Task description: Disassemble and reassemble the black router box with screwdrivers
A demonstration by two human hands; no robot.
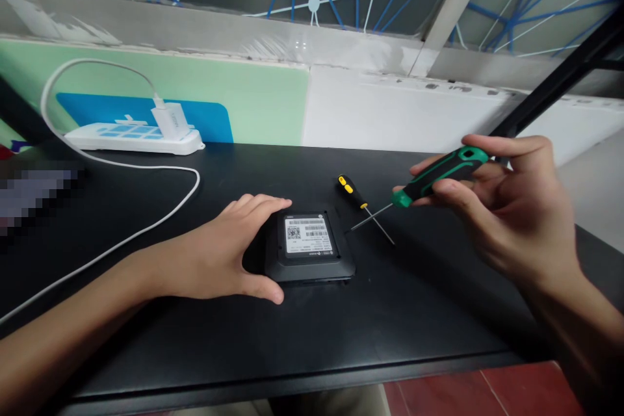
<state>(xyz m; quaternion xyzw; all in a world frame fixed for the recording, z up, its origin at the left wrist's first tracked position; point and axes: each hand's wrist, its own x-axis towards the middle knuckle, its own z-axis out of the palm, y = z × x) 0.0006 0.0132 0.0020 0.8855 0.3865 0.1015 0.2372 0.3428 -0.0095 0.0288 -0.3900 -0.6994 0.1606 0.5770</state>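
Observation:
A flat black electronic box (344, 266) lies on the black table, its white printed label (309, 237) facing up. My left hand (214, 250) is at the box's left side with thumb and fingers spread apart, the fingers by the far edge and the thumb by the near one. Whether it touches the box I cannot tell. Held in my right hand (517, 208) is a green and black screwdriver (439, 179), its thin shaft slanting down toward the box's right side. A second screwdriver (351, 192), black and yellow, rests on the table behind that shaft.
At the back left a white power strip (136, 138) holds a white charger (170, 120). Its white cable (160, 214) loops across the left of the black table (292, 344). A blurred-out item (36, 195) is at the far left. A wall and windows stand behind the table.

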